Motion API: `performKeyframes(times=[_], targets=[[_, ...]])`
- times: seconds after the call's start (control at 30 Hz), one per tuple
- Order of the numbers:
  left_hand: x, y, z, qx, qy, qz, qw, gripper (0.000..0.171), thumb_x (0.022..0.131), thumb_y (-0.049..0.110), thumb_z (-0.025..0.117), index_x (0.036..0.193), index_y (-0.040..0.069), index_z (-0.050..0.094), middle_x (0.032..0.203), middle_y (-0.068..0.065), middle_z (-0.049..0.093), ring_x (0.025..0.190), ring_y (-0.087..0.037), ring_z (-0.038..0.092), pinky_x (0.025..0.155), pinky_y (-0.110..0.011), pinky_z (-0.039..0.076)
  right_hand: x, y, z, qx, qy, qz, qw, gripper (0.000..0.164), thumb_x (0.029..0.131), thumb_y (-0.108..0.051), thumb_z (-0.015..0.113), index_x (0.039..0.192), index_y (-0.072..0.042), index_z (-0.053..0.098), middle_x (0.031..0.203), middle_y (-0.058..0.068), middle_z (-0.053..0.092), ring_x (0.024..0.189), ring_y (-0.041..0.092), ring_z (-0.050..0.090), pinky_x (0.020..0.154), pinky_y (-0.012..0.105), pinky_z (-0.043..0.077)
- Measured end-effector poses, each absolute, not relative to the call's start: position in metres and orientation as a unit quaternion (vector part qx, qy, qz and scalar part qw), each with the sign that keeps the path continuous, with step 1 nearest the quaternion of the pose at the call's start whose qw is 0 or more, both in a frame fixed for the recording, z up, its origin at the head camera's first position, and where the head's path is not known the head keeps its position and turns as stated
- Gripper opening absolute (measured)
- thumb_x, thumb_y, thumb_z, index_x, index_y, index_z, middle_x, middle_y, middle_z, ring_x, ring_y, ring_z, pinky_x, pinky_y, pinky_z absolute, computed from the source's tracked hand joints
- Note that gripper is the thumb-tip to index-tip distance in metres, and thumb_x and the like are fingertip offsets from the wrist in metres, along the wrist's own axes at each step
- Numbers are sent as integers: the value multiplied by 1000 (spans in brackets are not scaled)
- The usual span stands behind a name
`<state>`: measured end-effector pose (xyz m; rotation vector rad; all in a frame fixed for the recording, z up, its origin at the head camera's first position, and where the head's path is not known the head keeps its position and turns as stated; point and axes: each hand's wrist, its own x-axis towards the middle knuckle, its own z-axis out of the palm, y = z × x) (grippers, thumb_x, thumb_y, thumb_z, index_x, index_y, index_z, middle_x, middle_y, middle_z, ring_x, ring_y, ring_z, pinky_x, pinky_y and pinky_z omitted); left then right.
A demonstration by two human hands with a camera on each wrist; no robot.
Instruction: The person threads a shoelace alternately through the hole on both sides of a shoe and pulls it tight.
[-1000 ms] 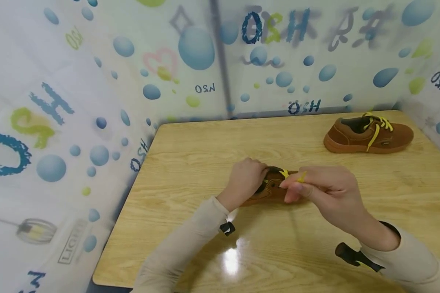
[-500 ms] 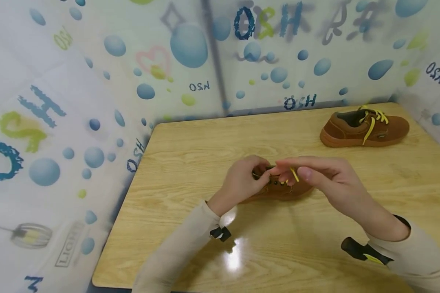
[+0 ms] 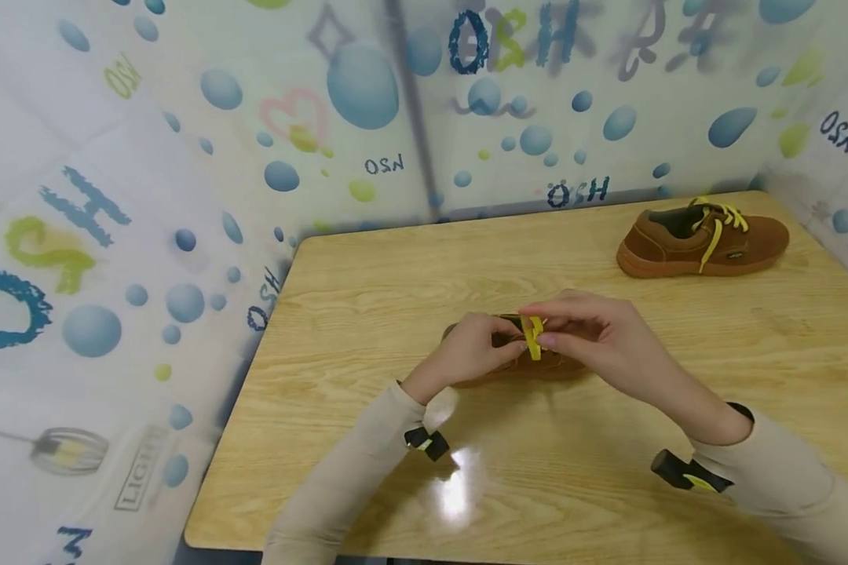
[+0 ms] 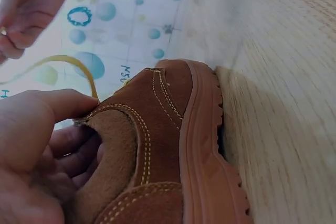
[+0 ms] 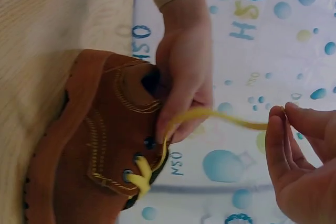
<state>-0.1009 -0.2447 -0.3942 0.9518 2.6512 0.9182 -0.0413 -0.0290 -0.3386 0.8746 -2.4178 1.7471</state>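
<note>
A brown work shoe (image 3: 554, 367) with yellow stitching stands on the table, partly hidden by both hands. My left hand (image 3: 469, 345) pinches the edge of its eyelet flap; in the left wrist view the thumb lies outside and the fingers reach into the shoe opening. Between thumb and fingers, my right hand (image 3: 601, 333) pinches the yellow shoelace (image 5: 226, 115) close to its end. In the right wrist view that lace runs in a slack arc from the flap beside the left thumb to the right fingertips. Lower eyelets carry crossed lace, while a dark upper eyelet (image 5: 149, 142) shows no lace.
A second brown shoe (image 3: 707, 239) with yellow laces stands at the table's far right. The wooden table (image 3: 367, 282) meets patterned wall sheets (image 3: 205, 157) at its back and left. Each wrist carries a black camera strap.
The right hand held a short lace end, loosened its fingers half a second ago, and now pinches a longer stretch of lace. The left hand shifted its grip at the shoe opening.
</note>
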Motion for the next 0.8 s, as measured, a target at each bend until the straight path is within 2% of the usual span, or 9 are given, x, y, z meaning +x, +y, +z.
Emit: performKeyframes(times=[0.13, 0.27, 0.4, 0.57, 0.7, 0.8], targets=[[-102, -244, -393, 316, 896, 295, 103, 24, 98, 27, 62, 109, 12, 76, 75, 2, 69, 47, -2, 36, 48, -16, 30, -46, -30, -349, 237, -795, 559, 11, 31, 91, -8, 70, 122, -13, 71, 111, 5, 71, 88, 0, 68, 69, 21, 57], [-103, -245, -393, 307, 896, 301, 111, 24, 98, 27, 61, 107, 11, 76, 73, 2, 68, 48, -3, 38, 50, -16, 33, -50, -31, -358, 203, -805, 557, 6, 32, 91, -15, 71, 123, -14, 69, 100, 1, 72, 83, 4, 69, 66, 22, 56], [-105, -248, -392, 293, 890, 324, 132, 26, 100, 27, 56, 109, 11, 76, 67, 5, 60, 49, -4, 39, 52, -17, 34, -55, -32, -368, 184, -806, 562, 12, 34, 90, -19, 73, 124, -16, 68, 92, 1, 71, 77, 12, 68, 61, 26, 54], [-108, -252, -393, 282, 874, 359, 166, 30, 103, 25, 48, 108, 13, 75, 61, 4, 54, 49, -7, 43, 49, -20, 35, -62, -34, -381, 174, -810, 559, 21, 35, 90, -17, 73, 124, -14, 67, 92, 4, 70, 76, 8, 68, 60, 26, 54], [-110, -253, -394, 283, 866, 371, 179, 31, 104, 25, 45, 103, 13, 73, 64, 4, 56, 53, -8, 47, 51, -20, 37, -65, -34, -387, 166, -819, 548, 23, 37, 89, -13, 74, 125, -13, 66, 93, 8, 69, 77, 4, 67, 63, 24, 54], [-110, -253, -395, 288, 863, 372, 184, 31, 104, 24, 45, 108, 13, 73, 67, 2, 59, 53, -8, 46, 51, -21, 38, -66, -33, -388, 162, -823, 544, 25, 37, 89, -13, 74, 125, -13, 65, 94, 8, 69, 77, 3, 68, 64, 22, 55]])
